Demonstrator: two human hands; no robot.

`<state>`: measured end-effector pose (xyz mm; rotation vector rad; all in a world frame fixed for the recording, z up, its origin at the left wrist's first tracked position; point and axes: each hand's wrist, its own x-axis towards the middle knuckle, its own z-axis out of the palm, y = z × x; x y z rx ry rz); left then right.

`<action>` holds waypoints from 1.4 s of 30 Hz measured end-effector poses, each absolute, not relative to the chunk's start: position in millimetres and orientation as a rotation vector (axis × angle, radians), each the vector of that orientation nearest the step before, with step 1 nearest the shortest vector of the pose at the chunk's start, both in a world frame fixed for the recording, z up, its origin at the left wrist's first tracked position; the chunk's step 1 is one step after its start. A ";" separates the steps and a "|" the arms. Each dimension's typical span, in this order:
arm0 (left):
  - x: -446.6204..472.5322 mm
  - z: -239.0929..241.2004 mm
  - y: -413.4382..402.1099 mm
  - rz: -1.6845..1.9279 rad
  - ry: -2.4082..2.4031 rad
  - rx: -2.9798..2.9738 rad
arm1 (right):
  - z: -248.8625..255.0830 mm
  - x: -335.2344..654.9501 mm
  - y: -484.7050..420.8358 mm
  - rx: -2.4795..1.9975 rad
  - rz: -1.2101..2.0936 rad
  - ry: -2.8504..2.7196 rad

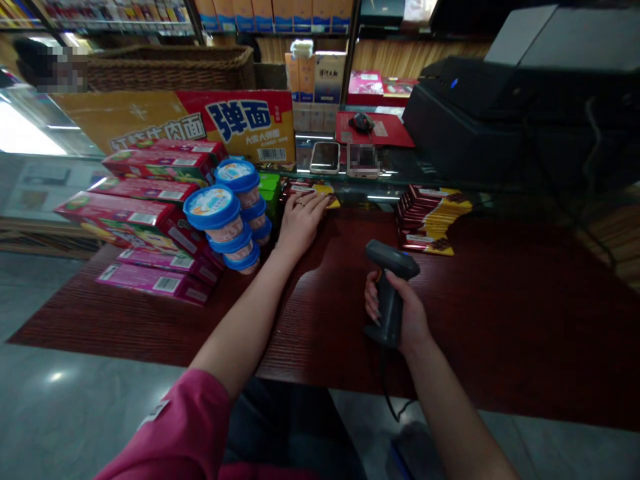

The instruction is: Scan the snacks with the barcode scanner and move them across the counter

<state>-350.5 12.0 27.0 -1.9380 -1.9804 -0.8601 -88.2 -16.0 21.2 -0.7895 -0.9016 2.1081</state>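
Over the worktop (320,320), your right grip (413,310) is wrapped round the scanner (391,267), handle in the palm. Your left grip (303,215) lies palm-down on packets (295,189); I cannot tell whether its fingers clasp them. Left of that grip stand tubs (233,220), then boxes (145,220); beyond the scanner, rightward, lies the packet stack (431,220).

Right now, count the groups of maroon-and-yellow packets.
2: a fanned group beyond and right of the scanner, and a partly covered group under the left hand. Others may be hidden.
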 end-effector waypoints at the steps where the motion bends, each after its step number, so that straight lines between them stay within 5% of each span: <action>1: -350.7 27.2 10.1 -0.871 -1.961 -1.958 | 21.4 -88.0 -15.8 -0.793 2.106 -0.907; 11: -342.3 24.7 18.5 -1.072 -2.106 -1.690 | 22.3 -86.3 -15.5 -0.788 2.108 -0.898; 30: -345.4 18.9 18.8 -0.727 -2.160 -1.751 | 27.6 -87.8 -14.7 -0.797 2.099 -0.850; 42: -333.7 5.0 18.3 -1.057 -2.144 -1.675 | 21.5 -81.0 -8.7 -0.739 2.092 -0.847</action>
